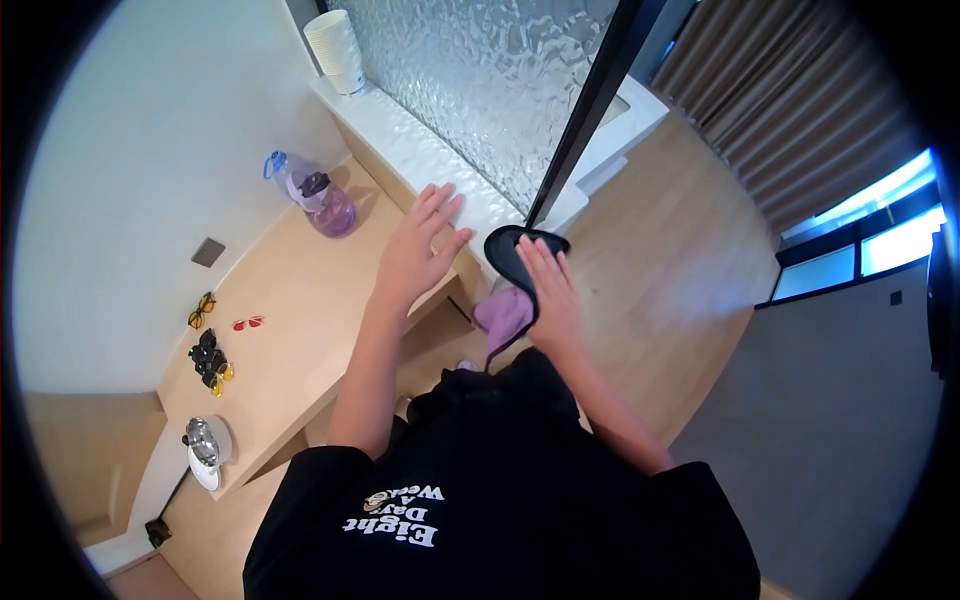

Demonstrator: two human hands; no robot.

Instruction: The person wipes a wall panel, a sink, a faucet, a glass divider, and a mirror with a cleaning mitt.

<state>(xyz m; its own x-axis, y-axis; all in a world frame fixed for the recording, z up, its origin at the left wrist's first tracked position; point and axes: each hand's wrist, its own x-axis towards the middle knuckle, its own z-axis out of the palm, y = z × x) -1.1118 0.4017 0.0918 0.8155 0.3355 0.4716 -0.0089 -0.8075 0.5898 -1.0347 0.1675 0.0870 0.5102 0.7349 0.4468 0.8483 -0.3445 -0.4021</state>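
Observation:
My left hand (420, 250) is raised over the edge of the wooden desk and the white ledge, fingers spread, holding nothing. My right hand (552, 295) lies along a soft black item (506, 254) with a dark rim, near the end of the ledge. Its fingers are straight and close together over the item, and the thumb is hidden. Purple cloth (503, 315) with a black edge hangs below the black part, beside this hand. The exact kind of item cannot be made out.
A purple-tinted bottle (325, 205) stands on the desk (300, 270). Sunglasses (210, 360), red glasses (248, 323) and a metal bowl (208, 440) lie along its left side. Stacked paper cups (336, 50) stand on the ledge (415, 125), beside textured glass (480, 80) with a black frame.

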